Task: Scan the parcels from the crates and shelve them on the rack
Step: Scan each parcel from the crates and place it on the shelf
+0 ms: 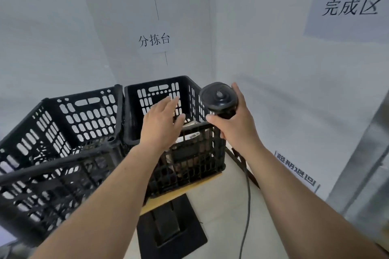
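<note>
Two pale grey walls [63,27] are joined at a corner, and white paper signs [155,40] with black Chinese characters are fixed to them. A light tiled floor [223,195] is seen below, where the wooden worktop [183,190] is carried on a black metal pedestal [172,231].

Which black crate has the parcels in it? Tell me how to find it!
Find the wall sign reading 分拣台. Two black crates sit below it; take the right crate, under the open left hand. Its neighbour, the left crate, shows no parcels.
</note>
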`<state>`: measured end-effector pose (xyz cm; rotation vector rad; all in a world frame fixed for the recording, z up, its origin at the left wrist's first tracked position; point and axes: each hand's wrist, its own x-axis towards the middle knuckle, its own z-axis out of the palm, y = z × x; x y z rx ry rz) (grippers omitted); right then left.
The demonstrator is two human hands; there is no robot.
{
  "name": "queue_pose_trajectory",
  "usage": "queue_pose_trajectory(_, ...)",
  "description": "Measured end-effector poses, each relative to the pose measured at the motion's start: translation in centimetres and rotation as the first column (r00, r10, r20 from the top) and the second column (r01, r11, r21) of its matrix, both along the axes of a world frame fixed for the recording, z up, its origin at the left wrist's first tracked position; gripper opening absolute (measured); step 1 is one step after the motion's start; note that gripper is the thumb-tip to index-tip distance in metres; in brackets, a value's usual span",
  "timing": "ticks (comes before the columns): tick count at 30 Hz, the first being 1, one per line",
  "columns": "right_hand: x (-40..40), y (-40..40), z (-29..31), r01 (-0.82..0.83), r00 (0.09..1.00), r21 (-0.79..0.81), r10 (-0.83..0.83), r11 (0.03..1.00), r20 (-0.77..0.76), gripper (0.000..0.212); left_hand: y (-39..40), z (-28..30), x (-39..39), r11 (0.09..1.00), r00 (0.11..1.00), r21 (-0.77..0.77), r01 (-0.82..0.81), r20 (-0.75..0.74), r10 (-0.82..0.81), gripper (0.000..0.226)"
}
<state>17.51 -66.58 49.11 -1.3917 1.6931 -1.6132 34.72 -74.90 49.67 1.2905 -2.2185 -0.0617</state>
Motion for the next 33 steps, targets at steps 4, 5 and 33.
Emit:
queue_pose_trajectory(4,-0.3,-4.5,-0.4,0.011,1.000,0.007,-0.011,1.000,0.010,0.103,-5.8,0.2,-0.2,0.997,0.995,0.073,0.014,0.099,-0.022,0.057)
queue_pose_trajectory(5,-0.3,-5.6,-0.5,0.015,1.000,0.017,-0.015,1.000,0.016,0.103,-7.1,0.1,-0.4,0.994,0.992,0.105,0.014,0.127,-0.028,0.058)
queue_pose_trajectory(33,-4.8,-19.5,-0.4,-0.060,0.993,0.137,0.046,0.989,0.104,0.097,-20.0,-7.9,-6.4,0.691,0.812,0.723,0.014,0.395,-0.430,0.111)
